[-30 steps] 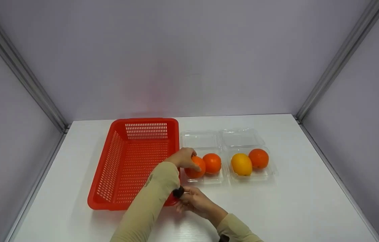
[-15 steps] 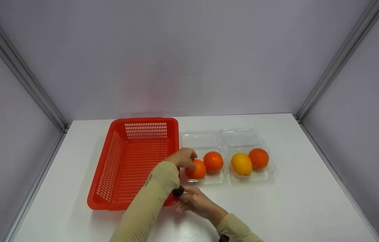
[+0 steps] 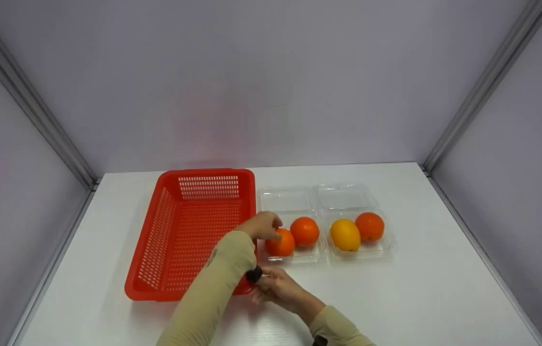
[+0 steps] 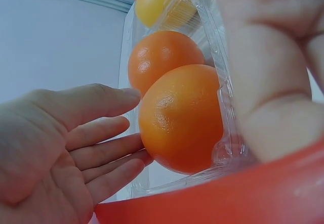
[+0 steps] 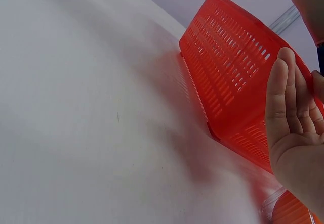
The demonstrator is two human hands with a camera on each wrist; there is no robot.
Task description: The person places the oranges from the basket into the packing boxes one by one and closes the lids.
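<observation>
In the head view, my left hand (image 3: 260,227) is beside an orange (image 3: 282,245) that sits in a clear plastic clamshell box (image 3: 290,197). The left wrist view shows the thumb and fingers extended, with fingertips at the side of that orange (image 4: 182,120) and not wrapped round it. Another orange (image 3: 305,231) lies against it in the same box. Below my left wrist, my right hand (image 3: 278,290) grips the rim of the red plastic basket (image 5: 228,47). Its fingers lie along the outer wall and the thumb is over the rim. The left forearm hides part of the basket.
A second open clamshell box (image 3: 345,197) on the right contains a yellow fruit (image 3: 346,235) and an orange (image 3: 370,226). The basket (image 3: 148,230) occupies the left of the white table (image 3: 420,288). Grey walls (image 3: 271,86) enclose the table's back and sides.
My left fingers have loosened from the near orange, which has settled slightly toward the front. The orange beside it has shifted a little to the right and back. My right hand stays put.
</observation>
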